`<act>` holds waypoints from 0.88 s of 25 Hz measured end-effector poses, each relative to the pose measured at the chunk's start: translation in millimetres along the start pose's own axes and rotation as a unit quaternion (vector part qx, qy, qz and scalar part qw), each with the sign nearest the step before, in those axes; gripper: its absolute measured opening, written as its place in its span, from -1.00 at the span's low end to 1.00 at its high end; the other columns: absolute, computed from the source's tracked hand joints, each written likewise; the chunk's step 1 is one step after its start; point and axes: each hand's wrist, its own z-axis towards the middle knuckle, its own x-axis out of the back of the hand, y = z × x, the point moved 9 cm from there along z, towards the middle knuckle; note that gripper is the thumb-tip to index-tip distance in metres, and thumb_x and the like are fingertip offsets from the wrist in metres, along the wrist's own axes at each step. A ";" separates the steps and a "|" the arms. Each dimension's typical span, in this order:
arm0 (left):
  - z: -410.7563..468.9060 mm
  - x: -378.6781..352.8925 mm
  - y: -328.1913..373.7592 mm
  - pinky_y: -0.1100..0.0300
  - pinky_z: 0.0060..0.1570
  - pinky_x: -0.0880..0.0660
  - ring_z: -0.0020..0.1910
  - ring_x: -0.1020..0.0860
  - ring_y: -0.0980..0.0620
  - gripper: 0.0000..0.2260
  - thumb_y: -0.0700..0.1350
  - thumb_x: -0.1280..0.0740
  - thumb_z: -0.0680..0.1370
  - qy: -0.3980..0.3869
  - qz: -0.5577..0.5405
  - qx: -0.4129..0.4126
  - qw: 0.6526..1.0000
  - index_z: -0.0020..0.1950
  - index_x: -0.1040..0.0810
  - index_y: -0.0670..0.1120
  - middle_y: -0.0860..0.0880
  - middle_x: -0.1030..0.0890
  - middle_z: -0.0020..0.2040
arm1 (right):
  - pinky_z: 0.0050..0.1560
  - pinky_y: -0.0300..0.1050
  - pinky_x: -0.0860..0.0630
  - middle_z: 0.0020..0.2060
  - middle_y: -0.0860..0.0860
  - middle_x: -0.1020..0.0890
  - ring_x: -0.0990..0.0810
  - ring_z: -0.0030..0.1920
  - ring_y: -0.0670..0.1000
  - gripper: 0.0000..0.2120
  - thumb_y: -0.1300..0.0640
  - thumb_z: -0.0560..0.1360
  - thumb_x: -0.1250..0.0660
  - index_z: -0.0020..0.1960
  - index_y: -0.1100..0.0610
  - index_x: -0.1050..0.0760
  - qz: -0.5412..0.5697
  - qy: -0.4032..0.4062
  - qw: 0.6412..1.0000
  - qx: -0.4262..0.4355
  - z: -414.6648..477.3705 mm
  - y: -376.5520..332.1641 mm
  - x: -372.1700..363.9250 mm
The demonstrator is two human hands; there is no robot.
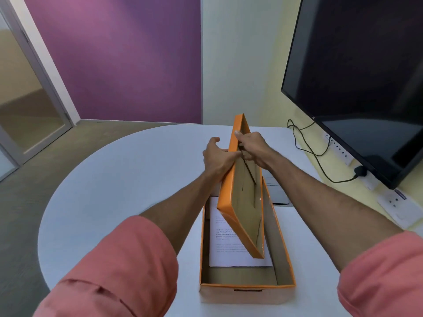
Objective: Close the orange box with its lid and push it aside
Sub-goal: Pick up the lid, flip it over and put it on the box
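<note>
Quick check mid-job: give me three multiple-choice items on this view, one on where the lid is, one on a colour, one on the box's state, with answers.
1. Where is the lid?
A. Flat on the table
B. Held tilted above the orange box
C. On the floor

2. What colour are the person's sleeves?
A. Salmon pink
B. Green
C. Black

3. What state is the box in?
A. Closed
B. Open, with a printed sheet inside
C. Open and bare

Answers: 1 B, the left hand and right hand grip its far end with its near end dipping into the box; 2 A, both rolled sleeves show it; 3 B, the sheet lies on the box floor.
</note>
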 end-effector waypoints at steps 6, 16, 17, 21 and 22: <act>-8.3 -20.6 3.0 -0.05 0.01 -0.62 0.05 -0.64 -0.13 -0.47 0.17 -0.36 0.49 -0.099 -0.082 0.009 0.992 0.33 -0.45 -0.13 -0.22 -0.60 0.21 | -0.45 -0.05 -0.49 -0.34 0.14 -0.52 -0.51 -0.40 0.08 -0.87 0.27 0.56 -0.24 -0.16 0.24 -0.40 0.083 0.075 0.991 -0.070 -5.4 7.6 31.8; -5.1 29.3 -119.9 -0.20 0.50 0.02 0.58 -0.03 -0.16 -0.17 0.46 0.21 0.48 -0.129 -0.115 0.255 0.951 0.60 -0.02 -0.04 -0.08 -0.04 0.61 | -0.01 0.07 -0.62 -0.21 0.14 -0.63 -0.63 -0.23 0.08 -0.84 0.20 0.58 -0.23 -0.05 0.27 -0.53 0.228 0.037 0.970 -0.071 -10.3 27.5 39.7; -5.0 33.5 -123.3 -0.21 0.49 -0.02 0.57 -0.06 -0.18 -0.18 0.45 0.20 0.48 -0.122 -0.114 0.262 0.951 0.60 -0.02 -0.04 -0.09 -0.07 0.61 | 0.00 0.08 -0.62 -0.19 0.14 -0.65 -0.64 -0.20 0.08 -0.82 0.18 0.59 -0.22 -0.04 0.27 -0.53 0.241 0.034 0.967 -0.073 -10.4 28.2 37.7; -2.2 44.0 -129.7 -0.24 0.44 -0.18 0.50 -0.25 -0.23 -0.17 0.44 0.16 0.49 -0.123 -0.131 0.278 0.944 0.57 -0.14 -0.08 -0.15 -0.25 0.54 | -0.22 -0.02 -0.64 -0.27 0.11 -0.65 -0.64 -0.28 0.05 -0.79 0.17 0.60 -0.22 -0.10 0.25 -0.54 0.276 0.033 0.957 -0.081 -8.7 39.0 35.3; 1.0 48.6 -132.1 -0.25 0.43 -0.19 0.50 -0.26 -0.23 -0.19 0.43 0.15 0.51 -0.111 -0.122 0.276 0.947 0.57 -0.15 -0.08 -0.15 -0.26 0.54 | -0.28 -0.07 -0.62 -0.31 0.11 -0.63 -0.62 -0.33 0.04 -0.81 0.20 0.59 -0.23 -0.13 0.25 -0.54 0.268 0.043 0.959 -0.075 -7.7 44.0 37.4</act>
